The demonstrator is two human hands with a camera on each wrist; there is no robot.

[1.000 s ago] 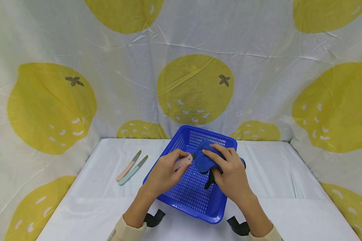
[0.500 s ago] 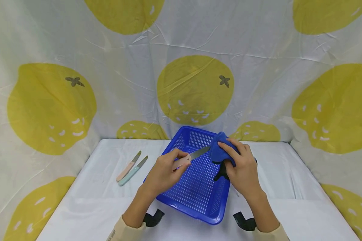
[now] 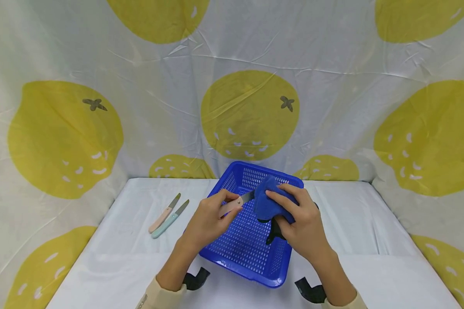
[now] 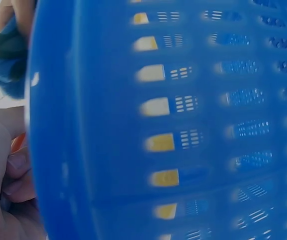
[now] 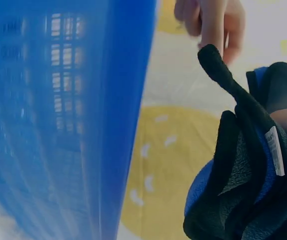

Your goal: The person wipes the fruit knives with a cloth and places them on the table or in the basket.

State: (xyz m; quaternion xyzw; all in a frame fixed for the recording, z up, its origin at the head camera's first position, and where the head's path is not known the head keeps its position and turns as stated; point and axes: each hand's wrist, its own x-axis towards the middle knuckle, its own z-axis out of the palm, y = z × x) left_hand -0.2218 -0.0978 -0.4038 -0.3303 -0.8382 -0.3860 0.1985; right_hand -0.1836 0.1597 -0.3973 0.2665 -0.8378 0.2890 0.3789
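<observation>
Over the blue basket (image 3: pixel 247 274), my left hand (image 3: pixel 210 219) grips a knife (image 3: pixel 230 206) by its pale pink handle. Its blade points right and its outer part is hidden in a blue cloth (image 3: pixel 268 201). My right hand (image 3: pixel 303 223) pinches that bunched cloth around the blade. Dark edging and a white label on the cloth (image 5: pixel 233 175) show in the right wrist view. In the left wrist view the basket's wall (image 4: pixel 103 120) covers most of the picture, with part of my left hand (image 4: pixel 8 175) at the left edge.
On the white table (image 3: pixel 112 240), left of the basket, lie a pink-handled knife (image 3: pixel 163 216) and a mint-handled knife (image 3: pixel 170 221), side by side with blades pointing away. A lemon-print curtain (image 3: pixel 251 116) hangs behind the table.
Half a second ago the cloth was farther right with most of the blade bare. My right hand has moved back left, covering the blade's outer part again. The left hand has stayed nearly still.
</observation>
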